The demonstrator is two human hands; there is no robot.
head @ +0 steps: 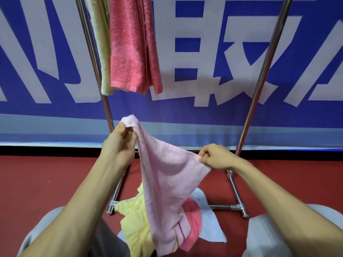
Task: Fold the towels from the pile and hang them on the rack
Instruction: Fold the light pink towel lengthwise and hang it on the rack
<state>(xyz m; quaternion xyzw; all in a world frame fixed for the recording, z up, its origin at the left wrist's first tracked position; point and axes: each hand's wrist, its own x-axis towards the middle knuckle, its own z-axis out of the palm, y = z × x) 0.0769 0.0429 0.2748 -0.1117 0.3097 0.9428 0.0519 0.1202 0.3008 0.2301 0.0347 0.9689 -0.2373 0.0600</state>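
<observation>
both hands, left hand [120,143] and right hand [213,156], pinch corners of the pink towel [165,182], apparently stretching it for folding.

A blue banner [55,112] fills the back wall, printed with large white characters [187,58] that run off the top of the view. Along its lower edge lies a paler blue band [55,130]. Beneath that, a black strip [46,151] runs where the wall meets the floor. The floor [37,182] is plain deep red, evenly lit.
</observation>
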